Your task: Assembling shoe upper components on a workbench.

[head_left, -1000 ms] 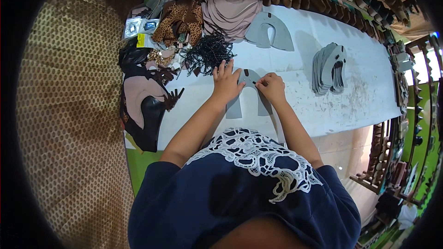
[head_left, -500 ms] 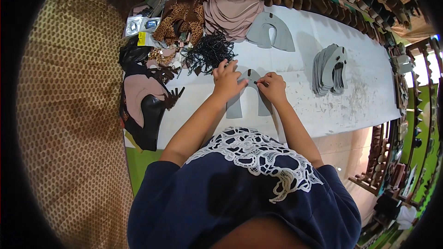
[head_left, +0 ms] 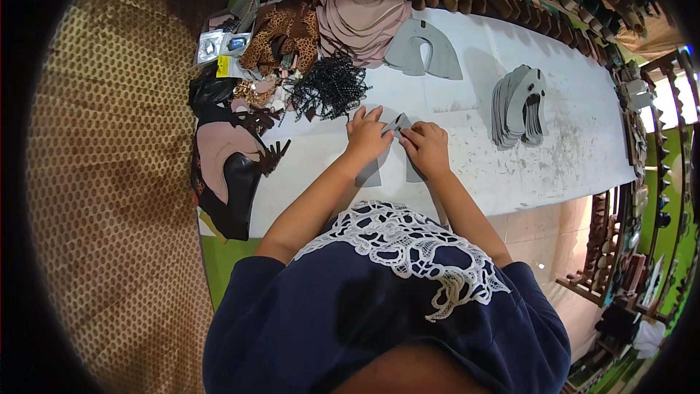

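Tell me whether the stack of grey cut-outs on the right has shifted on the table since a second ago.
No. The stack of grey cut-outs sits where it was on the white table, as far from its far edge as before.

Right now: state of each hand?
Left hand: shut on the grey cut piece on the table.
Right hand: shut on the same piece.

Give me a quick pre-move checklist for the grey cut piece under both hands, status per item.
1. Left hand on the grey cut piece: ok.
2. Right hand on the same piece: ok.
3. Piece lying on the white table, not lifted: ok.
4. Edges aligned under the fingers: cannot tell, hands cover them.
5. Grey stack apart from the hands: ok.
6. Black beaded pile close by the left hand, not touching: ok.
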Demonstrator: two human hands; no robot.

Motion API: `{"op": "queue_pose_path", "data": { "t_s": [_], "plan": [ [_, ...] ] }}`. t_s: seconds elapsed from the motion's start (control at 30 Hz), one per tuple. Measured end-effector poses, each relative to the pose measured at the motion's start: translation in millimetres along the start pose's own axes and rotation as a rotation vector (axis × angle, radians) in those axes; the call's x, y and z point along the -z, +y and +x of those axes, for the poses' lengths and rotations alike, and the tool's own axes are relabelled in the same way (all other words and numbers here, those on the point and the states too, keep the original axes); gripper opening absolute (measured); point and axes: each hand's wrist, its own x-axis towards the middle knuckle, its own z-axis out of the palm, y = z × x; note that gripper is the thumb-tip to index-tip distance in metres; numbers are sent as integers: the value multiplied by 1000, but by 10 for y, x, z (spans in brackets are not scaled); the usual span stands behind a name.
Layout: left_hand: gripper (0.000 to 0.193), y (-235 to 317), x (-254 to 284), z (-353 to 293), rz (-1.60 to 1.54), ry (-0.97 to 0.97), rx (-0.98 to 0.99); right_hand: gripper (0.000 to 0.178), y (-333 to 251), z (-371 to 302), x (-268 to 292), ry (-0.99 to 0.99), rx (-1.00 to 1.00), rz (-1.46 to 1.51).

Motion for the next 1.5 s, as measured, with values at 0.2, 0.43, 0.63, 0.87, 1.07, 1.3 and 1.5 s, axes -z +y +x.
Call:
{"op": "queue_pose_path", "data": {
  "t_s": [0.2, 0.43, 0.63, 0.87, 1.07, 1.3, 1.5],
  "plan": [
    [32, 60, -34, -21, -89, -41, 8, 22, -114, -31, 5, -56, -19, -120],
    [33, 121, -18, -174, -12, -18, -45, 23, -55, -121, 100, -26, 0, -57],
    [35, 160, 22, -201, -13, -46, -57, 24, 57, -275, 54, -26, -74, 55],
    [27, 99, 19, 99, 79, -79, -21, 23, 69, -268, 85, -41, -27, -45],
    [11, 9, -38, 152, 60, 127, -139, 27, 7, -260, 97, 18, -26, 12],
    [11, 6, -67, 179, 14, 119, -139, 27, 28, -252, 120, 15, -19, -14],
    [8, -144, -172, 232, 19, 156, -142, 27, -22, -237, 124, 12, -24, 2]
  ]
}}
